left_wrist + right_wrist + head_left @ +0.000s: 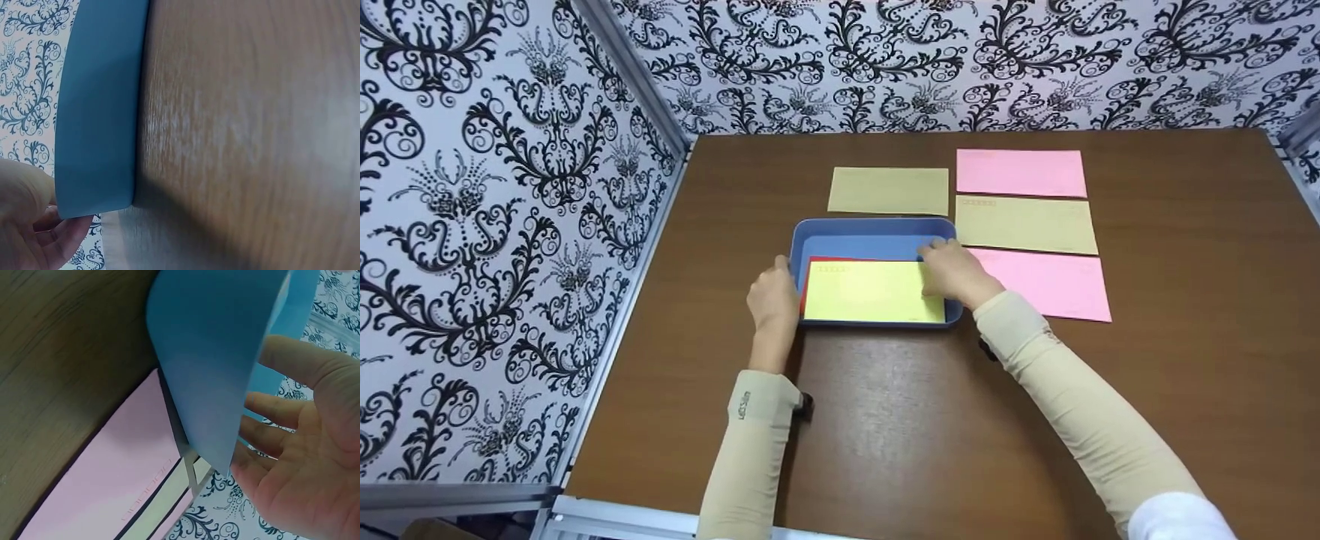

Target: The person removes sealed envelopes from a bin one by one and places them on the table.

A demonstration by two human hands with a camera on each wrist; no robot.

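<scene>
A blue tray (877,225) lies on the table with a yellow envelope (870,291) in its front part. Red paper (804,289) peeks out under the envelope at its left and top edges. My left hand (775,292) grips the tray's left side; in the left wrist view its fingers (67,239) curl beside the tray's corner. My right hand (958,271) reaches over the tray's right rim, thumb and fingers apart above the envelope's right end. In the right wrist view the fingers (273,408) extend past the rim, which hides their tips.
Right of the tray, a pink envelope (1050,283), a tan envelope (1027,225) and another pink envelope (1020,172) lie in a column. One more tan envelope (890,190) lies behind the tray. Patterned walls (840,67) border the brown table (900,435) at the back and left.
</scene>
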